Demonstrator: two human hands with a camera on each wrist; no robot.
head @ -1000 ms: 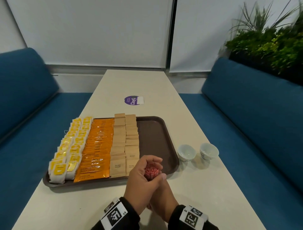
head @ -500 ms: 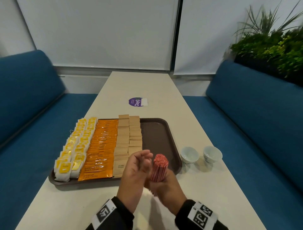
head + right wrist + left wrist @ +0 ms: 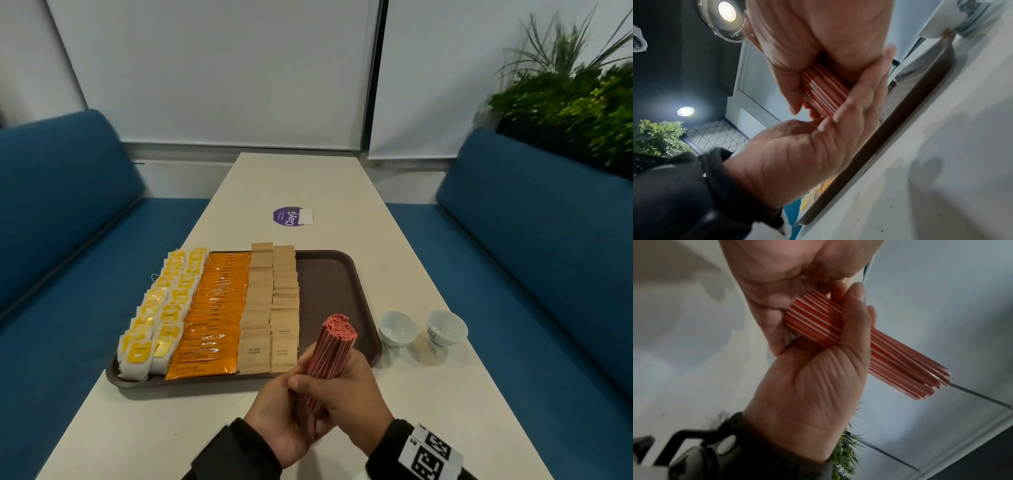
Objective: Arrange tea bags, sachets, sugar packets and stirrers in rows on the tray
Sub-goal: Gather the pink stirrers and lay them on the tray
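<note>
A bundle of red-and-white striped stirrers [image 3: 334, 346] stands nearly upright over the tray's front right corner, held in both hands. My right hand [image 3: 352, 390] wraps round its middle. My left hand [image 3: 274, 418] cups the lower end, and in the left wrist view its thumb [image 3: 855, 324] lies across the stirrers [image 3: 890, 353]. The right wrist view shows my right hand [image 3: 807, 154] with fingers along the bundle [image 3: 824, 92]. The brown tray [image 3: 356, 274] carries rows of yellow-tagged tea bags [image 3: 161, 308], orange coffee sachets [image 3: 215, 308] and brown sugar packets [image 3: 274, 298]; its right strip is bare.
Two small white cups [image 3: 397, 329] [image 3: 447, 327] stand on the table just right of the tray. A purple round sticker [image 3: 291, 216] lies farther back on the table. Blue benches [image 3: 548, 257] run along both sides, and a plant [image 3: 575, 102] stands at the back right.
The left hand came off the bundle's top, opened briefly, then closed on its lower end. The bundle now sticks up higher out of the hands.
</note>
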